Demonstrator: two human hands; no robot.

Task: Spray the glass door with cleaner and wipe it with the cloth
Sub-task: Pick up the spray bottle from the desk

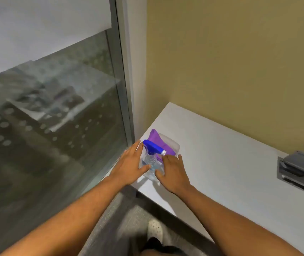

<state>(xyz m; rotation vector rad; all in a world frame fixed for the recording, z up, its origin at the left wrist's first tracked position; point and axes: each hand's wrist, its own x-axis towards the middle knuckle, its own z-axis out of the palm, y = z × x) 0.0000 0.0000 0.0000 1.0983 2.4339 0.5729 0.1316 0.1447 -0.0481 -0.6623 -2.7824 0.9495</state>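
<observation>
Both hands are at a clear plastic tub (175,145) sitting on the near-left corner of a white desk (221,154), just beside the frame of the glass door (55,117). The tub holds the spray bottle (152,159), clear body with a blue trigger head (152,145) and white nozzle pointing right, and a purple cloth (158,143) tucked behind it.

Left hand (131,163): fingers spread and flat against the tub's left wall, thumb across the front, not closed around anything. Right hand (173,172): fingers loosely extended against the right wall, thumb near the bottle's base, also not closed on anything. Whether either hand is actually pressing the tub I can't tell.

Step in hand, as I read it: fetching the supplies. No spray or wipe marks visible on the glass; task looks barely begun.

To do it well:
- steady the tub with one hand; it sits close to the desk's edge and could slide off
- take the bottle by the neck under the trigger head, lift straight up so it doesn't drag the cloth out
- nozzle should face away from the body before squeezing
- grab the cloth with the other hand, so spray and wipe follow without a second trip

A grey cable box (298,172) is recessed in the desk far right, well apart, irrelevant.
</observation>
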